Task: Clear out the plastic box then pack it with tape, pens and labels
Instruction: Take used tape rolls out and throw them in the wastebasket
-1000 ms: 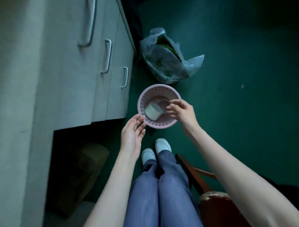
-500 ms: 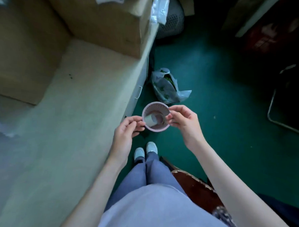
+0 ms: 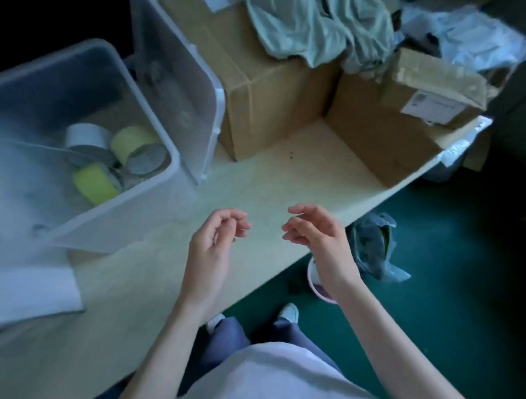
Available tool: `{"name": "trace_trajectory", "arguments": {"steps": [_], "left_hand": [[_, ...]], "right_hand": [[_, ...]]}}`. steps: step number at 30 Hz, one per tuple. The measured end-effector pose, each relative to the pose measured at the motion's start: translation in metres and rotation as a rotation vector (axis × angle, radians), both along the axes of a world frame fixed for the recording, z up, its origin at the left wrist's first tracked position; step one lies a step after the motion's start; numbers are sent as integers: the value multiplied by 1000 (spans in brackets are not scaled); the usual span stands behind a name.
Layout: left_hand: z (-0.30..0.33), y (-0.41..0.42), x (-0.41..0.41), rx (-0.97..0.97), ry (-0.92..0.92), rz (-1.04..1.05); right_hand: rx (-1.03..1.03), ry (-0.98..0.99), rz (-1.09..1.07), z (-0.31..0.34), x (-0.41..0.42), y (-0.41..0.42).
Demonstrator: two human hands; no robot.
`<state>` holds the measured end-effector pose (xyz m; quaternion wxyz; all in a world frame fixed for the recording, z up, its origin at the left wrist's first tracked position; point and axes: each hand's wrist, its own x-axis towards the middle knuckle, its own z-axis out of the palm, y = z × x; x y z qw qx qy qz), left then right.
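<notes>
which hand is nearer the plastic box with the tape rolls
Left. The left hand hovers over the table just right of the plastic box; the right hand hangs farther right, near the table edge.

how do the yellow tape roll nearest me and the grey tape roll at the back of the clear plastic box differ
The bright yellow tape roll lies at the front of the clear plastic box; the grey tape roll sits behind it, farther from the person. The yellow one shows mostly its curved side; the grey one shows its flat ring face as well. Both are wide rolls inside the same box, among other rolls.

Pale desk (image 3: 287,176): plastic box (image 3: 83,209), lid (image 3: 182,84), cardboard boxes (image 3: 260,87).
</notes>
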<state>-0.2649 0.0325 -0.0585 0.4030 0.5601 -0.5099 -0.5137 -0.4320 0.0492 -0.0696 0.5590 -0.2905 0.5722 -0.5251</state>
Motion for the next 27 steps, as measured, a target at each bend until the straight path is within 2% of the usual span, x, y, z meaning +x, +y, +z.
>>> {"name": "trace_trajectory", "arguments": {"steps": [3,8,13,17,20,24,27], "left_hand": [[18,3,40,-114,-83,49],[43,0,106,-269,-216,114],[56,-12,165,-264,-272,126],[63,-34,200,-252,-406,91],[70,-60,219,-217,-565,42],[62,-110,230,-204,-980,-66],[51,-152,226,-55,-1212,-125]], "right_hand": [[-70,27,130,19,37,-17],[-160,28,231,42,96,-41],[-240,56,324,56,149,-66],[-299,103,330,65,177,-92],[-327,131,339,71,192,-114],[-348,241,379,74,202,-149],[-380,360,440,76,205,-178]]}}
